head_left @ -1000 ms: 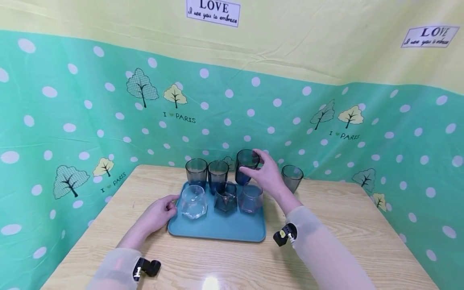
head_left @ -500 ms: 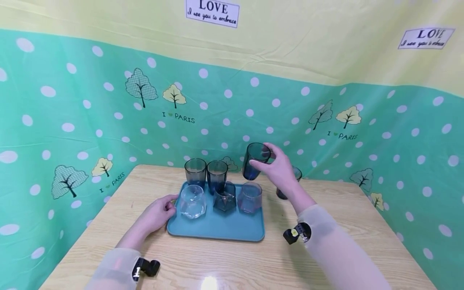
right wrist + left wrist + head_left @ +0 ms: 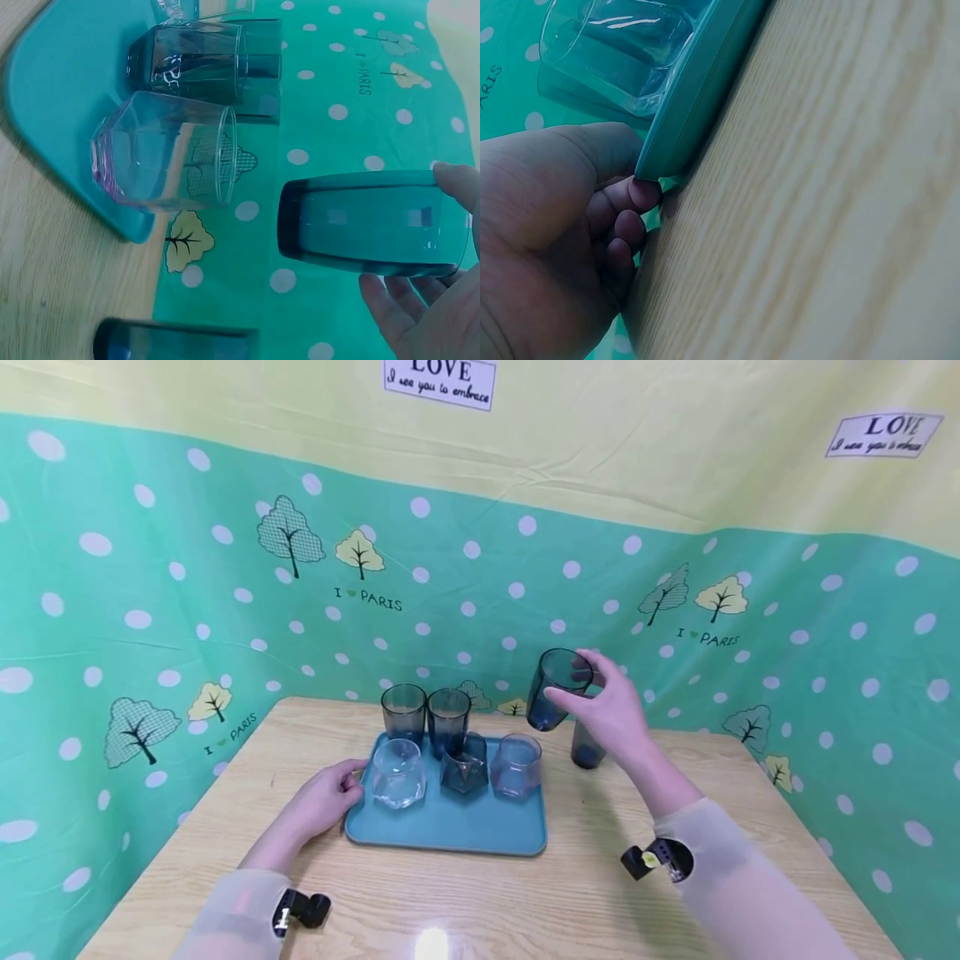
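Observation:
My right hand (image 3: 617,714) holds a dark tinted glass tumbler (image 3: 550,697) by its upper part, thumb on one side and fingers on the other. In the right wrist view this tumbler (image 3: 360,225) hangs clear of the tray, its base showing. My left hand (image 3: 322,797) pinches the left edge of a blue tray (image 3: 450,837); the left wrist view shows the thumb over the rim (image 3: 676,127) and fingers curled beneath. On the tray stand two tall dark tumblers (image 3: 405,714) behind a clear faceted glass (image 3: 399,781), a smoky one (image 3: 463,768) and a pinkish one (image 3: 516,768).
Another dark tumbler (image 3: 587,748) stands on the wooden table (image 3: 480,902) right of the tray, partly behind my right hand. A green and yellow patterned cloth (image 3: 480,560) hangs close behind the table and along its sides.
My right hand has lifted the dark tumbler from the tray's back right and carried it rightward, tilting it, toward the tumbler on the table. The left hand stays on the tray edge.

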`<state>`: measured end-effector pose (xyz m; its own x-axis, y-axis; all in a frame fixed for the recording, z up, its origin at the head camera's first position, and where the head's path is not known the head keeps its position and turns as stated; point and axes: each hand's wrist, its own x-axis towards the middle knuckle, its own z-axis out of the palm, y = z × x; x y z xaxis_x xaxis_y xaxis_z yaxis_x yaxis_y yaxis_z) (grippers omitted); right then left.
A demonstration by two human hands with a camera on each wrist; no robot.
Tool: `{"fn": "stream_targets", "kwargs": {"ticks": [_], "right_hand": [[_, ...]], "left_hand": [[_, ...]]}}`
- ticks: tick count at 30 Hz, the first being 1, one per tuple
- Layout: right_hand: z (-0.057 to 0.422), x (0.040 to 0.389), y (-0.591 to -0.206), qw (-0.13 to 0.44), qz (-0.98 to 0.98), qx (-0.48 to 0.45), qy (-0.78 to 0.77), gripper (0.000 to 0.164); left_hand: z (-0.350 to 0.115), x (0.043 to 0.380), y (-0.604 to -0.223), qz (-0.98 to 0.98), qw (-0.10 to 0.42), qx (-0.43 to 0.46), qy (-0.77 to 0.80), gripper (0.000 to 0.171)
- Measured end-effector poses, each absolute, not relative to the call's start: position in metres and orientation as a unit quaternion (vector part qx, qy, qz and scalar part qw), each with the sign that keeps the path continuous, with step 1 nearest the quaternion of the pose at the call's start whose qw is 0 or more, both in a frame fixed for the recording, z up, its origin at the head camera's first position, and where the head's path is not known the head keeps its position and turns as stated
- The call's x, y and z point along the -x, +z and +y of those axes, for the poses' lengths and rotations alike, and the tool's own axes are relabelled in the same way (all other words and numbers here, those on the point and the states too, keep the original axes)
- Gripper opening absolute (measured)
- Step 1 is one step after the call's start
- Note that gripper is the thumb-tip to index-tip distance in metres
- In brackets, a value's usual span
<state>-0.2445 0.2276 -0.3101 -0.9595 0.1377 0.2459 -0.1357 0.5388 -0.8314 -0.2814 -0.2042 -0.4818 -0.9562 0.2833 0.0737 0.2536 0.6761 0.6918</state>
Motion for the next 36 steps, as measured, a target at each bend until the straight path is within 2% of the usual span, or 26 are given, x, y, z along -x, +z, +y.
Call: {"fn": "stream_targets", "kwargs": {"ticks": [16, 36], "right_hand": [[0.265, 0.198, -0.309, 0.123, -0.887, 0.018, 0.445, 0.099], [0.31, 0.178, -0.32, 0.101, -0.901, 0.047, 0.42, 0.101]], "left_hand": [[-0.207, 0.285, -0.484, 0.915, 0.026, -0.149, 0.373, 0.052], [-0.206, 0.284, -0.481, 0.914, 0.03, -0.15, 0.377, 0.052]]}}
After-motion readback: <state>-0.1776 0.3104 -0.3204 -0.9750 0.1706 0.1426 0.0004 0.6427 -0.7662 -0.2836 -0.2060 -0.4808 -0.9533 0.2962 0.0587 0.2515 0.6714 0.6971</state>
